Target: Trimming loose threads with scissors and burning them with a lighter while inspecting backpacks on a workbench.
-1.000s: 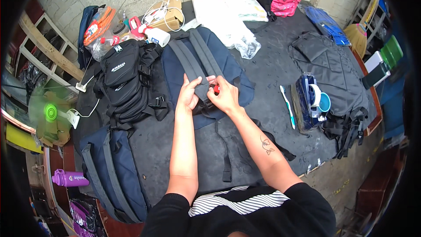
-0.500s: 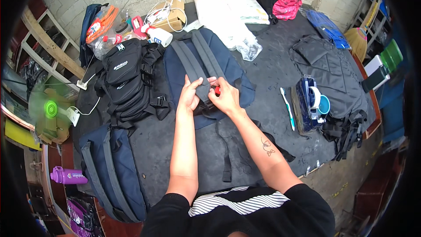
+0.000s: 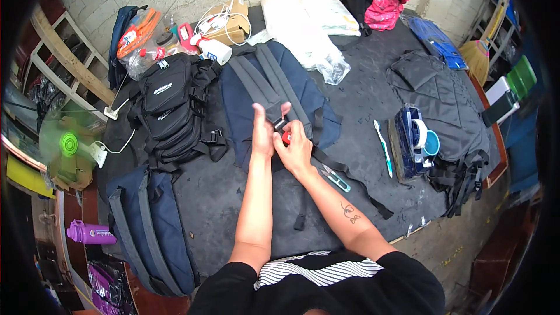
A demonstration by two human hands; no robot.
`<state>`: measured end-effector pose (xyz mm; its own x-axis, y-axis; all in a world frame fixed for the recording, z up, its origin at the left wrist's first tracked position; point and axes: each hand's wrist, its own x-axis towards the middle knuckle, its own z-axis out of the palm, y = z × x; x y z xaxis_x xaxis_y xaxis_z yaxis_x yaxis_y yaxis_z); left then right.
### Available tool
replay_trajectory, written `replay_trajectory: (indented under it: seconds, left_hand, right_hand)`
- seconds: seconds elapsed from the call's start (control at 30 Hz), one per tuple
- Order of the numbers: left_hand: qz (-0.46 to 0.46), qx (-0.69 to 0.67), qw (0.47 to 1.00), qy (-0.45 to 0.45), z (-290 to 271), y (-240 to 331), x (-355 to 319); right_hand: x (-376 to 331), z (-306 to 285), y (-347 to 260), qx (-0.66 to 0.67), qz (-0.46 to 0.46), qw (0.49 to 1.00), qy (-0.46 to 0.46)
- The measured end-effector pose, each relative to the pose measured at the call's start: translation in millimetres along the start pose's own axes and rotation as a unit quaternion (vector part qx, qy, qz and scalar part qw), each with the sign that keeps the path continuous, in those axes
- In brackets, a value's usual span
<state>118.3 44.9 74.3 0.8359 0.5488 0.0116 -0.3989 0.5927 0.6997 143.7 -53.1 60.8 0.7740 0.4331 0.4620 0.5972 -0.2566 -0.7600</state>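
A navy backpack with grey shoulder straps lies at the middle of the table. My left hand grips the lower end of one strap by its dark buckle, thumb raised. Close against it, my right hand is closed around a small red object, perhaps a lighter, mostly hidden by the fingers. Green-handled thread snips lie on the table beside my right forearm. A loose black webbing strap trails past them.
On the left are a black backpack, another navy backpack and a spinning fan. To the right are a toothbrush, a tape holder and a dark backpack. A spray bottle and plastic bags stand behind.
Both hands have shifted slightly downward, and the left hand has turned with its thumb up. The thread snips beside my right forearm have come into view.
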Motion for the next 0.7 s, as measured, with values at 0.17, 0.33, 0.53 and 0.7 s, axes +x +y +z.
replay_trajectory:
  seconds: [0.17,0.33,0.53,0.7]
  left_hand:
    - [0.054,0.061,0.996,0.022,9,-4,7]
    - [0.036,-0.026,0.998,0.051,12,2,10]
    - [0.072,-0.020,0.993,0.092,2,-4,15]
    - [0.068,0.003,0.993,0.097,-3,-7,16]
  right_hand:
    - [20,5,-8,0.025,0.008,1.000,0.014]
    - [26,6,-10,0.042,0.032,0.999,-0.008]
    - [25,11,-6,0.035,0.042,0.998,-0.010]
    - [24,12,-5,0.047,0.039,0.998,-0.007]
